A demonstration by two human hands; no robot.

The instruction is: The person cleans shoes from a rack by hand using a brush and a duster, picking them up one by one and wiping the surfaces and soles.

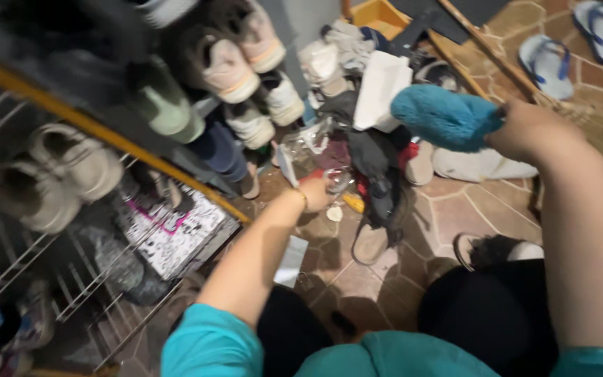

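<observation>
Teal fuzzy slipper [444,117] gripped in right hand [528,129], left hand [313,193] reaching into floor clutter [371,167], fingers' spread unclear.

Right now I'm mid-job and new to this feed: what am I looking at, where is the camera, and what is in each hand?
There is no machine here. One camera on a person's head looks down at their own bare arms and dark-clad knees. The right hand grips a fuzzy blue slipper. The left hand reaches down into a pile of clutter on the stone-tile floor; whether it grasps anything is too blurred to tell. To the left stands a wire shoe rack filled with sneakers. Two blue flip-flops lie on the floor at the top right.
</observation>
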